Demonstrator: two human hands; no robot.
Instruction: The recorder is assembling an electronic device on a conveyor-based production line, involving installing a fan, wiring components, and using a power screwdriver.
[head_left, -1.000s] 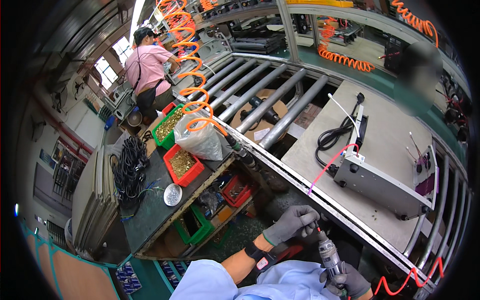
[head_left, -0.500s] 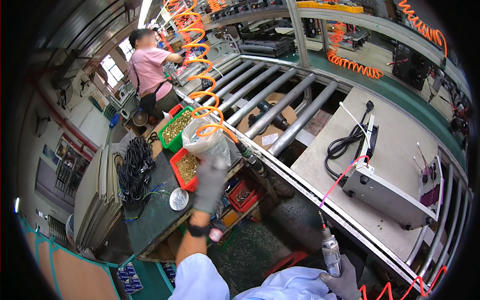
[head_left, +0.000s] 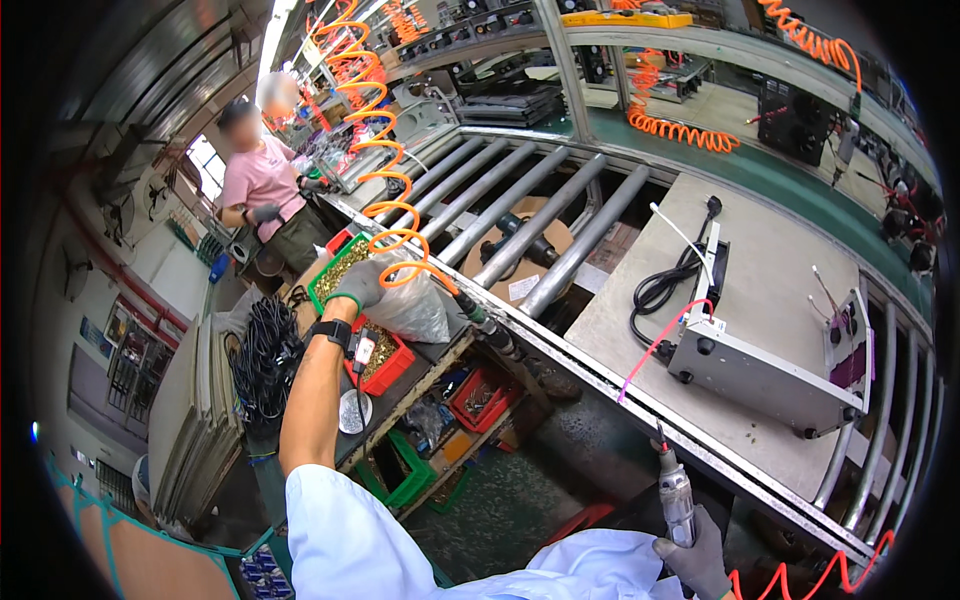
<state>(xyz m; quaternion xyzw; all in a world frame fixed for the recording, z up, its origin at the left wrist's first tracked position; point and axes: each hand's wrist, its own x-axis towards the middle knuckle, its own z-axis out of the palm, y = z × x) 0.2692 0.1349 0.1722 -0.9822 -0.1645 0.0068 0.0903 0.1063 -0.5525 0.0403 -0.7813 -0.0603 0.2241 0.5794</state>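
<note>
My left hand (head_left: 359, 284), in a grey glove, reaches out to the mouth of a clear plastic bag (head_left: 413, 306) of small parts beside a green bin (head_left: 345, 264) of brass-coloured screws. Its fingers are hidden against the bag, so their grip cannot be seen. A red bin (head_left: 384, 364) of similar small parts is below the wrist. At the lower right my gloved right hand (head_left: 703, 552) is closed round a silver pneumatic screwdriver (head_left: 677, 505), its bit pointing up toward the bench edge. Past the bit, a metal housing (head_left: 760, 375) with a black cord (head_left: 655, 298) rests on a board (head_left: 615, 335).
A roller conveyor (head_left: 520, 215) runs along the far side. An orange coiled hose (head_left: 378, 150) hangs over the bins. A white bowl (head_left: 355, 411), bundled black cables (head_left: 268, 350) and stacked sheets (head_left: 190, 430) are at left. Farther back stands a co-worker in pink (head_left: 262, 185).
My left hand has moved up and away from me to the bag and green bin. The screwdriver has shifted slightly right in my right hand. The view has turned, and the co-worker has turned.
</note>
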